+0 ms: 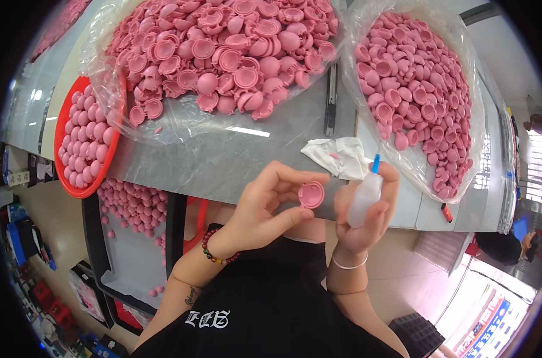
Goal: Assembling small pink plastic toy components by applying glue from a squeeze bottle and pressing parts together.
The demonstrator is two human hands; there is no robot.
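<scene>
Between the thumb and fingers of my left hand is a pink plastic half-shell, its hollow side facing up toward me. My right hand is wrapped round a translucent white squeeze bottle with a blue nozzle tip pointing away from me. Bottle and half-shell are apart, both held above the near edge of the grey table. Just beyond my right hand lies a crumpled white cloth with a small pink bit on it.
Large clear bags of pink half-shells spread at the far middle and right. A red basket of pink balls stands left, above a black-framed tray with more balls. A dark cutter-like tool lies behind the cloth.
</scene>
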